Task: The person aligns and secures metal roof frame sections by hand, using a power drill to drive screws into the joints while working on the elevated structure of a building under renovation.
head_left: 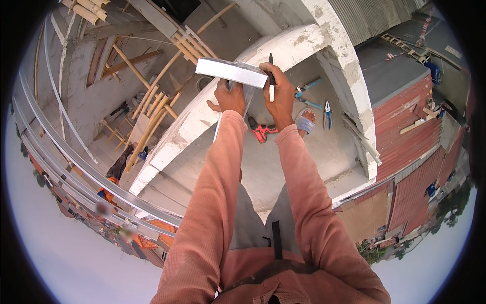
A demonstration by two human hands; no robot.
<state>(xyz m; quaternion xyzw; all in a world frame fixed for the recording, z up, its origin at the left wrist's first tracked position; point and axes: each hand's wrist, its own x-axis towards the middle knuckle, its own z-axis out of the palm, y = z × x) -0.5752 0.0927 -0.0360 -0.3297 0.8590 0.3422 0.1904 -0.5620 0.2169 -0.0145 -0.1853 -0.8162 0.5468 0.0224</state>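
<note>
My left hand (230, 96) is closed around a silver metal channel (230, 72) held up above the low wall. At the channel's right end is my right hand (279, 96), its fingers wrapped round a black-and-white marker pen (272, 92) whose dark end points up and away. The right thumb side touches the channel's end. Below my hands, on the concrete floor, lie a red cordless drill (262, 133), a pair of blue-handled pliers (327, 116) and a blue-handled tool (307, 96), perhaps snips. My sandalled foot (306, 120) stands between the drill and the pliers.
A white block wall (177, 129) curves round this concrete floor (253, 175). Beyond it, on the left, are a drop, bamboo poles (152, 119) and long metal rails (101, 175). Red metal roofs (405, 137) lie lower on the right. A pipe (372, 152) leans at the right wall.
</note>
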